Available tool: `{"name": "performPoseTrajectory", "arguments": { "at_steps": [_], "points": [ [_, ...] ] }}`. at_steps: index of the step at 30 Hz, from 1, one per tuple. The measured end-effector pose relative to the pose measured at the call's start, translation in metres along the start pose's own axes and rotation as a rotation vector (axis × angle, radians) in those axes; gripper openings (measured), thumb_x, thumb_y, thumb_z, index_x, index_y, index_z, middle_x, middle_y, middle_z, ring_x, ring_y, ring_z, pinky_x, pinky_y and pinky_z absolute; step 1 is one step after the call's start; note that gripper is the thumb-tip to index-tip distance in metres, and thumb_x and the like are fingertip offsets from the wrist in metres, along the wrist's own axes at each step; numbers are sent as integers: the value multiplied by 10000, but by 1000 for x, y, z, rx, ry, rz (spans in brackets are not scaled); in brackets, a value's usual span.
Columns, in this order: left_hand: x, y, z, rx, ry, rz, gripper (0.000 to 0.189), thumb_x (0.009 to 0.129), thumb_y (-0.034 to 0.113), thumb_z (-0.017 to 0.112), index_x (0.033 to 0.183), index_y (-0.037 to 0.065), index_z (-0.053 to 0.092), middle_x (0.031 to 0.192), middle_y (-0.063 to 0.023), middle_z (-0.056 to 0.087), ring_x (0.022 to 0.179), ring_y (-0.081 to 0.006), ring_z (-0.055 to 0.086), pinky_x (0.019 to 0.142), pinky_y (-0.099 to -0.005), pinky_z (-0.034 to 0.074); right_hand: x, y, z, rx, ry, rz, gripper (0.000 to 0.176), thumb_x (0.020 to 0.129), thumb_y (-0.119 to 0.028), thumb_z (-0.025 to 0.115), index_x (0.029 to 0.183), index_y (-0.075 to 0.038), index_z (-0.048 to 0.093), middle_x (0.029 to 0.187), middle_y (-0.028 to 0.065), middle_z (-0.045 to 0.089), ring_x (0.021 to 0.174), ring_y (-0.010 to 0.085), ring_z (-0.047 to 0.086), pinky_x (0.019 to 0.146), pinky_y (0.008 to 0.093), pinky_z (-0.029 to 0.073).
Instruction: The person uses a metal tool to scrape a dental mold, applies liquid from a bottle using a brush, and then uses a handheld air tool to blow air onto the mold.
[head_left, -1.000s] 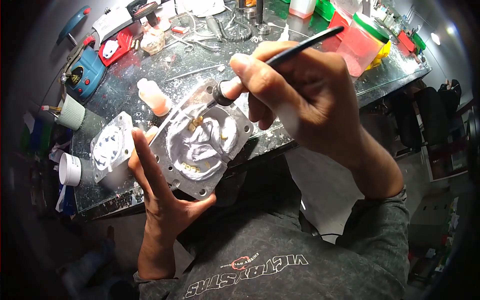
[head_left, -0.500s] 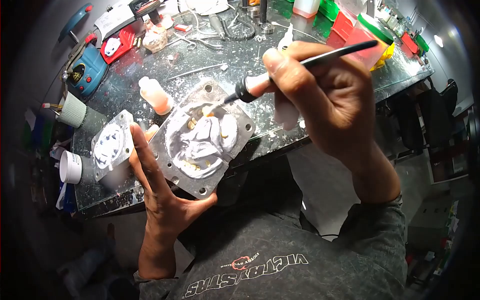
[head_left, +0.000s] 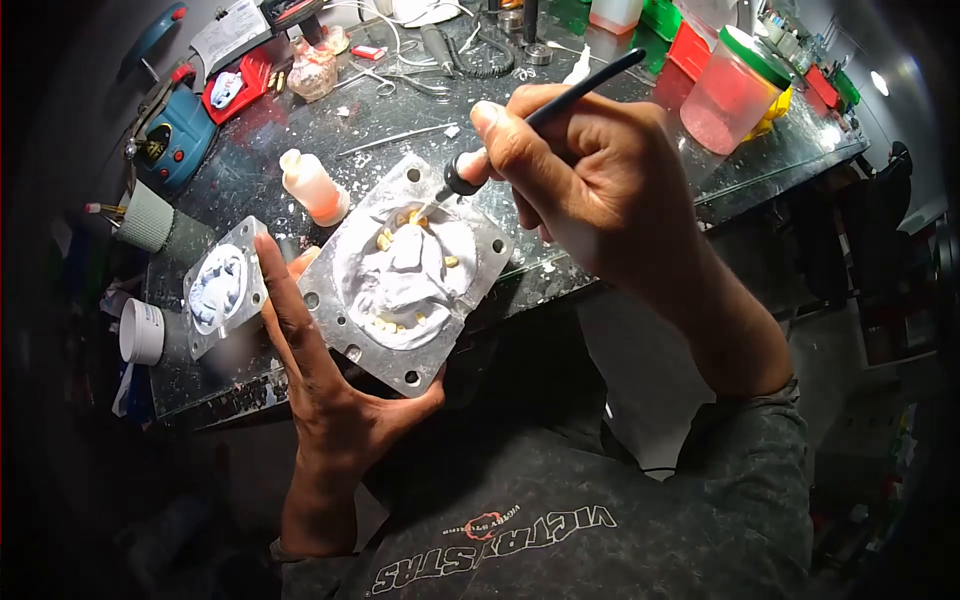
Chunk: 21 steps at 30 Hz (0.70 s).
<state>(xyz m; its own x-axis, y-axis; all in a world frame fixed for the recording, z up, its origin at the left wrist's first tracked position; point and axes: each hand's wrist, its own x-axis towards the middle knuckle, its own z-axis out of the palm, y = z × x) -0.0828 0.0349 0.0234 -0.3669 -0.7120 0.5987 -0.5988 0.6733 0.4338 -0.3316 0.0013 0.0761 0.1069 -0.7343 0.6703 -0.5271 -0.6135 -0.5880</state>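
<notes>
My left hand [head_left: 325, 375] grips a metal dental flask half [head_left: 345, 345] by its lower left edge, thumb below and fingers along the side, holding it tilted toward me. White plaster fills the flask as a denture mould [head_left: 405, 260], with small yellowish teeth [head_left: 412, 217] set in it. Pinched in my right hand [head_left: 590, 165] is a slim brush [head_left: 590, 82] with a tapered black handle and a dark collar. Its tip reaches the teeth at the upper part of the mould. Left of my left hand, a second flask half [head_left: 253, 285] with plaster leans on the bench.
A small bottle of pinkish liquid [head_left: 313, 190] stands just beyond the flask. Scissors [head_left: 395, 85] and a thin metal tool [head_left: 395, 139] lie on the speckled bench [head_left: 230, 385]. A green-lidded jar [head_left: 730, 100] is at back right, a white tub [head_left: 142, 332] at left.
My right hand and the brush have moved left and slightly up, with the tip still at the upper teeth. The flask in my left hand has shifted only slightly.
</notes>
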Motion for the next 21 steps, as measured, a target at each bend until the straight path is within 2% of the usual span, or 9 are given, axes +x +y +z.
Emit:
{"name": "performPoseTrajectory", "arguments": {
  "at_steps": [5,10,13,21],
  "points": [
    [2,3,0,31,0,-4,1356,546,88,870,1633,21,63,1491,-270,342,1332,-374,465,1139,-445,409,5,-9,-2,-127,-104,23,268,1024,-196,649,886,20,729,723,28,717,500,49,570,469,232,438],
    [4,5,-1,-11,0,-37,1346,548,96,868,1634,22,75,1467,-268,360,1334,-384,453,1135,-456,405,7,-12,0,-298,-84,-235,191,994,-183,686,948,0,710,762,61,744,591,118,695,517,260,498],
    [3,4,-1,-52,4,-50,1344,547,98,868,1634,23,82,1459,-268,365,1345,-388,438,1132,-461,402,9,-17,2,-355,-83,-283,174,981,-165,696,913,-5,700,765,68,748,636,150,731,528,270,513],
    [3,2,-1,-66,-9,-18,1329,542,78,882,1624,15,113,1490,-278,337,1311,-387,446,1118,-467,407,22,-27,0,-371,-131,-310,158,966,-148,714,894,-12,679,713,72,735,610,147,722,518,264,500]
  ]
}}
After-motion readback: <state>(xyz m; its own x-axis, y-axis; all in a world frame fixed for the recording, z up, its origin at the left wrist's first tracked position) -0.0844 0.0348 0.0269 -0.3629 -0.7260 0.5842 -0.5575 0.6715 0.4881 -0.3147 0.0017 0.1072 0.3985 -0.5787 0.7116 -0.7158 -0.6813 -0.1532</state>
